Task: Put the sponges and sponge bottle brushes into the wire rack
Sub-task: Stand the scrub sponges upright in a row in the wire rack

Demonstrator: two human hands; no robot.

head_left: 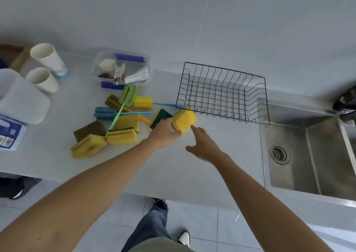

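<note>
Beside the wire rack [221, 92], left hand [163, 132] clamped on yellow sponge [184, 119], right hand [204, 145] outstretched, fingers apart

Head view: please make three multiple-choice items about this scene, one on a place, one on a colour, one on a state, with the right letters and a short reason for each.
1. Where is the wire rack?
A. inside the sink
B. on the counter, left of the sink
C. on the floor

2. What colour is the sponge in the left hand?
A. yellow
B. blue
C. brown

3. What does the wire rack hold?
A. nothing
B. two cups
C. all the brushes

Answers: 1 B, the rack stands on the counter beside the sink. 2 A, the left fingers grip a yellow sponge. 3 A, only bare wires and counter show inside it.
</note>
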